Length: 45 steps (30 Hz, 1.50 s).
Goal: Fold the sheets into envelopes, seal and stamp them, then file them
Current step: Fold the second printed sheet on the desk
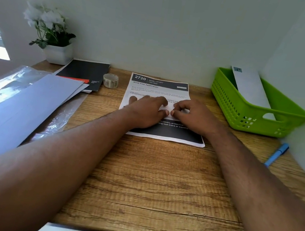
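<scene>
Two hands: both on a small white envelope point(167, 110) atop the printed sheet point(158, 89), mid-worktop point(158, 183).
Left hand point(146, 112): fingers flat, pressing.
Right hand point(192, 116): grip pinching the envelope's edge.
Basket point(244, 115): one filed envelope point(251, 89) inside.

Non-task items on the wooden table point(158, 183):
- Potted plant point(50, 31), white flowers, white pot: far left of the hands, at the wall.
- Black notebook point(84, 73): left of the hands, beyond them.
- Blue pen point(277, 154): right of the hands, by the side wall.
</scene>
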Each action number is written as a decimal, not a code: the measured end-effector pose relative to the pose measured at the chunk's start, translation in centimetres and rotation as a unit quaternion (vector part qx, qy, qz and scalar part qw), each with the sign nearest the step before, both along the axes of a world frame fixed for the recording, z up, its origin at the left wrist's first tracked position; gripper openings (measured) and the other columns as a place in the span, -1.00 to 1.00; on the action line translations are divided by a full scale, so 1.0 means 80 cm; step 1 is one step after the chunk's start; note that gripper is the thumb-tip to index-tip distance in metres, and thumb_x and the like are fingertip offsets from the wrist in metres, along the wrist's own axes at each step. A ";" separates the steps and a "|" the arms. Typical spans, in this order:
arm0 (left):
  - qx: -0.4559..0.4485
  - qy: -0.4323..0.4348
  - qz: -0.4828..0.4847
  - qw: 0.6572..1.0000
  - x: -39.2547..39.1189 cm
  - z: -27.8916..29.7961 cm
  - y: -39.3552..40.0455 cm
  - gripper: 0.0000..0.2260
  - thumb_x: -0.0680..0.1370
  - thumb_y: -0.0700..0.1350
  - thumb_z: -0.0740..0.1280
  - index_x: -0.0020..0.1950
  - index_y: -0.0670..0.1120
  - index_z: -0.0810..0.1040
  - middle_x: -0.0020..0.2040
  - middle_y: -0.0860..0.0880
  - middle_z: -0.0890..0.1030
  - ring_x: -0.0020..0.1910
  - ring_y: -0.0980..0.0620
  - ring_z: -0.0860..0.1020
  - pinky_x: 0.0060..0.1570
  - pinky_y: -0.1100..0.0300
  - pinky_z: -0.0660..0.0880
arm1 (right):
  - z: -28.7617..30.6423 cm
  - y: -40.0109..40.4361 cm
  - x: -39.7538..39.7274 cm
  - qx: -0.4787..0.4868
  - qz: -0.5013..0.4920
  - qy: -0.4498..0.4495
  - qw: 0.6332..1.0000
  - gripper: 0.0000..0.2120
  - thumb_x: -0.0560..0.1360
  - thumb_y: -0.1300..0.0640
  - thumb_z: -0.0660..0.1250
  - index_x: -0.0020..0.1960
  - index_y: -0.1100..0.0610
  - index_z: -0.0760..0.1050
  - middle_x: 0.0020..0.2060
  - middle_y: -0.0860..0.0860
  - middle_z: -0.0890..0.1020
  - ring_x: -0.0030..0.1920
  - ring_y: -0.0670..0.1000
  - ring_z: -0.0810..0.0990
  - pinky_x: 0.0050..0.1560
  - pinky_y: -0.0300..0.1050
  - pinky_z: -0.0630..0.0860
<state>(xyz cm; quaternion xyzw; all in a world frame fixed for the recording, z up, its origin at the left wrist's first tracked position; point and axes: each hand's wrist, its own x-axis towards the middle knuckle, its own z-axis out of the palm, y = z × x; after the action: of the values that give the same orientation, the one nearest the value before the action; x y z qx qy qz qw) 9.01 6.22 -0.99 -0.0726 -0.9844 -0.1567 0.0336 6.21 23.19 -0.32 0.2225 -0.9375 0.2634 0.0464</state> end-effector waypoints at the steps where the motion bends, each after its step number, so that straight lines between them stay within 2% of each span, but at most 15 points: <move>1: -0.018 0.000 0.000 1.000 -0.001 -0.001 0.001 -0.59 0.65 0.13 0.07 0.48 0.07 0.26 0.44 -0.03 0.39 0.44 -0.07 0.29 0.37 -0.19 0.11 | -0.001 -0.002 0.000 0.002 -0.003 0.003 1.000 -0.87 0.51 0.01 0.33 -0.12 0.06 0.57 0.10 0.03 0.63 0.12 0.04 0.55 0.12 -0.07 0.46; 4: -0.045 0.007 0.007 0.999 -0.004 -0.003 0.003 -0.55 0.66 0.12 0.03 0.54 0.06 0.16 0.52 0.01 0.28 0.49 -0.10 0.20 0.36 -0.27 0.07 | -0.008 -0.008 -0.001 0.016 -0.003 0.000 1.000 -0.86 0.54 0.01 0.29 -0.07 0.08 0.49 0.07 0.05 0.61 0.08 0.07 0.55 0.07 -0.04 0.48; 9: -0.093 0.008 -0.004 0.996 -0.006 -0.006 0.006 -0.56 0.65 0.09 0.01 0.53 0.03 0.20 0.51 -0.01 0.23 0.47 -0.14 0.20 0.33 -0.31 0.10 | -0.013 -0.007 -0.006 0.049 0.012 -0.017 0.999 -0.81 0.58 0.00 0.23 0.14 0.05 0.40 0.12 0.06 0.58 0.08 0.06 0.53 0.00 -0.07 0.44; 11: -0.102 -0.001 -0.003 0.995 -0.007 -0.006 0.008 -0.55 0.65 0.09 -0.01 0.54 0.03 0.18 0.51 -0.02 0.21 0.47 -0.14 0.18 0.32 -0.31 0.09 | -0.013 -0.009 -0.007 0.096 0.021 -0.025 0.995 -0.66 0.62 0.00 0.14 0.37 0.02 0.29 0.31 0.10 0.48 0.25 0.11 0.47 0.16 -0.05 0.39; 14: -0.110 -0.017 0.008 0.994 -0.008 -0.003 0.010 -0.53 0.65 0.09 -0.03 0.55 0.01 0.15 0.52 0.00 0.18 0.47 -0.14 0.16 0.32 -0.33 0.06 | -0.012 -0.013 -0.009 0.191 0.030 -0.024 0.981 -0.54 0.66 0.00 -0.01 0.54 0.05 0.08 0.54 0.04 0.15 0.51 0.07 0.15 0.48 0.10 0.12; 16: -0.120 -0.028 0.017 0.992 -0.008 0.001 0.010 -0.52 0.64 0.10 -0.03 0.55 -0.01 0.15 0.53 0.01 0.16 0.49 -0.12 0.14 0.32 -0.36 0.02 | -0.012 -0.013 -0.010 0.219 0.019 -0.035 0.975 -0.53 0.67 -0.01 -0.06 0.56 0.03 0.02 0.56 -0.04 0.04 0.55 -0.02 0.01 0.51 0.17 -0.02; 21: -0.167 -0.021 0.049 0.984 -0.007 -0.001 0.006 -0.49 0.64 0.14 -0.06 0.53 -0.06 0.19 0.51 -0.03 0.22 0.48 -0.12 0.21 0.35 -0.39 -0.09 | -0.012 -0.013 -0.009 0.252 -0.014 -0.047 0.966 -0.50 0.66 -0.09 -0.11 0.57 -0.01 -0.04 0.56 -0.10 -0.02 0.55 -0.06 -0.04 0.49 0.24 -0.11; 26: -0.208 -0.043 0.118 0.970 0.001 0.002 -0.015 -0.45 0.64 0.19 -0.13 0.57 -0.04 0.11 0.57 -0.06 0.13 0.54 -0.18 0.08 0.26 -0.42 -0.42 | -0.015 0.008 -0.015 0.237 -0.055 -0.080 0.967 -0.43 0.63 -0.19 -0.12 0.57 -0.01 -0.08 0.56 -0.11 -0.07 0.55 -0.06 -0.07 0.46 0.29 -0.17; 30: -0.241 -0.070 0.157 0.955 0.011 0.008 -0.023 -0.51 0.65 0.09 -0.09 0.56 -0.05 0.14 0.57 -0.07 0.13 0.54 -0.27 -0.02 0.18 -0.49 -0.44 | -0.014 0.017 -0.017 0.215 -0.061 -0.095 0.970 -0.44 0.63 -0.19 -0.12 0.57 -0.01 -0.07 0.56 -0.10 -0.07 0.55 -0.06 -0.09 0.45 0.31 -0.23; 33: -0.272 -0.081 0.167 0.944 0.019 0.010 -0.023 -0.54 0.63 0.02 -0.02 0.52 -0.05 0.23 0.55 -0.10 0.19 0.54 -0.31 -0.04 0.14 -0.50 -0.46 | -0.016 0.016 -0.013 0.239 -0.062 -0.082 0.965 -0.44 0.64 -0.18 -0.14 0.57 0.00 -0.07 0.56 -0.09 -0.06 0.55 -0.07 -0.08 0.42 0.33 -0.30; 36: -0.276 -0.021 0.136 0.951 0.020 0.010 -0.025 -0.54 0.61 -0.03 0.02 0.52 -0.05 0.24 0.55 -0.11 0.19 0.54 -0.29 -0.04 0.12 -0.46 -0.51 | -0.014 0.016 -0.010 0.276 -0.058 -0.033 0.959 -0.46 0.64 -0.15 -0.15 0.57 0.03 -0.06 0.56 -0.07 -0.02 0.55 -0.08 -0.06 0.39 0.37 -0.36; 38: -0.250 0.022 0.082 0.964 0.014 0.009 -0.022 -0.48 0.60 -0.10 0.04 0.57 -0.04 0.08 0.60 -0.07 0.04 0.56 -0.19 -0.11 0.22 -0.45 -0.48 | -0.012 0.009 -0.006 0.296 -0.033 0.039 0.954 -0.49 0.66 -0.09 -0.11 0.56 0.03 -0.03 0.56 -0.07 0.01 0.55 -0.07 -0.06 0.41 0.37 -0.32; 40: -0.230 0.027 0.036 0.972 0.007 0.007 -0.014 -0.46 0.60 -0.16 0.04 0.58 -0.04 0.03 0.60 -0.04 0.05 0.57 -0.08 -0.04 0.31 -0.39 -0.44 | -0.012 -0.007 -0.002 0.274 0.025 0.086 0.958 -0.51 0.66 -0.02 -0.05 0.56 0.05 0.01 0.56 -0.04 0.06 0.55 -0.05 -0.02 0.48 0.25 -0.19; 43: -0.195 -0.005 0.013 0.981 -0.002 0.004 -0.004 -0.53 0.61 -0.19 0.02 0.54 -0.06 0.19 0.52 -0.02 0.29 0.51 -0.02 0.22 0.39 -0.31 -0.39 | -0.019 -0.029 -0.002 0.156 0.093 0.022 0.983 -0.53 0.65 0.05 0.05 0.54 0.09 0.12 0.52 0.03 0.22 0.51 0.03 0.17 0.51 0.01 0.06; 45: -0.185 -0.021 0.021 0.982 -0.003 0.004 -0.001 -0.55 0.61 -0.20 0.03 0.53 -0.05 0.21 0.51 0.00 0.30 0.50 -0.02 0.24 0.40 -0.32 -0.34 | -0.022 -0.031 -0.005 0.135 0.088 -0.009 0.987 -0.52 0.65 0.03 0.06 0.53 0.10 0.14 0.52 0.04 0.22 0.51 0.04 0.18 0.51 -0.02 0.08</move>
<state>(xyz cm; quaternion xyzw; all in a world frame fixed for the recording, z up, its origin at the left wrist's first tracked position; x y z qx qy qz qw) 8.73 6.16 -0.70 -0.0534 -0.9982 0.0270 0.0024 5.82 20.74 -2.09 0.3061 -0.9416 0.1394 -0.0161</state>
